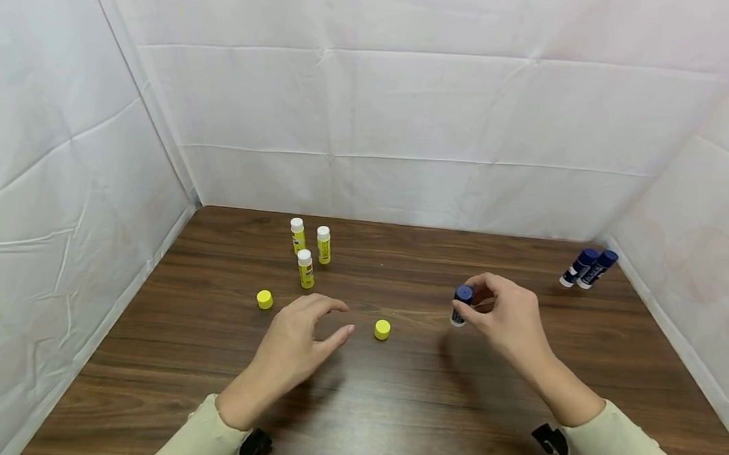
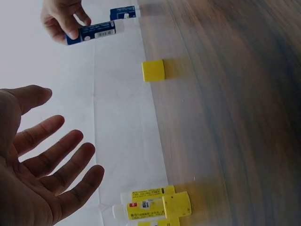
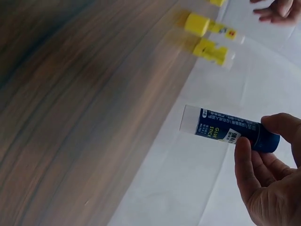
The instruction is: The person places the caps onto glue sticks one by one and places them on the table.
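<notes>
My right hand pinches a dark blue glue stick near its blue cap, the white base pointing down. In the right wrist view the label of this glue stick reads "GLUE STICK", and its base appears held off the table. My left hand hovers above the table with thumb and fingers spread, holding nothing. Between the hands lies a yellow cap. Another yellow cap sits just beyond and left of the left hand. Three yellow glue sticks with white ends, the nearest one included, stand beyond that hand.
Two more blue glue sticks stand side by side at the back right of the dark wooden table. White cloth walls enclose the table at the back, left and right.
</notes>
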`<state>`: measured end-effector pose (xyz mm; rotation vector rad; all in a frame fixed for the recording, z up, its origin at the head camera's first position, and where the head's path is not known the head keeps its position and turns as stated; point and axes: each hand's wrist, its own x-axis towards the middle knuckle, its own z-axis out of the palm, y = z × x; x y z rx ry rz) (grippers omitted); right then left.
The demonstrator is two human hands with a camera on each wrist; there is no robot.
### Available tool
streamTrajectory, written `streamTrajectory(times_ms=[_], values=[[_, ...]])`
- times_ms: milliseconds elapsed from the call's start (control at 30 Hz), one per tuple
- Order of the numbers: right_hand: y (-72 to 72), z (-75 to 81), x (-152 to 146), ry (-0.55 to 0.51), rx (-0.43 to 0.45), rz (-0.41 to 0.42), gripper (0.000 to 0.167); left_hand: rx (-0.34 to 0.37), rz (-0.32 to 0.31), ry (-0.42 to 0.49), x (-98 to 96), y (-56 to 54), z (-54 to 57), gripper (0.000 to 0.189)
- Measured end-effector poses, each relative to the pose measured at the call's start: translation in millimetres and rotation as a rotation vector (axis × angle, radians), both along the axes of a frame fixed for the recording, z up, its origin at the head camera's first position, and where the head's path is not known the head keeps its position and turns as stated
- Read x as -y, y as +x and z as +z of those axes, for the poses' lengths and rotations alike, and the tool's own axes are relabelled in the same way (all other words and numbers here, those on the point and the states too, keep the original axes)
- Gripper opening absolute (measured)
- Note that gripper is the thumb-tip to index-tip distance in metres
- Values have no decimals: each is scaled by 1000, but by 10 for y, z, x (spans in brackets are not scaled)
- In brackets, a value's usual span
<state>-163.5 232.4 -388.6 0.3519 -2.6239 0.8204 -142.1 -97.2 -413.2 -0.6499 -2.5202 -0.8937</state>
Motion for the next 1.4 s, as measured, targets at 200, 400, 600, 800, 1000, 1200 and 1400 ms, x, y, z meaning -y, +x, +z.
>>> streamTrajectory(times_ms=[200, 400, 600, 800, 1000, 1200, 1400], values=[[-170, -49, -274, 39, -4, -81, 26, -21, 28, -57, 74, -12, -10, 29], [-363, -87, -621, 87, -5, -144, 30, -20, 42, -83, 121, -24, -18, 29], [-561, -107, -1030, 165, 9, -181, 34, -2, 58, -106, 148, -30, -25, 28], [-740, -107, -1338, 205, 54, -220, 37, 24, 72, -117, 170, -33, -31, 29], [-895, -145, -1542, 229, 52, -254, 38, 47, 72, -125, 185, -31, -32, 28], [-977, -181, -1648, 251, 34, -279, 38, 33, 84, -138, 219, -32, -41, 26], [-1044, -220, -1724, 285, 23, -312, 37, 51, 100, -166, 250, -41, -56, 27]])
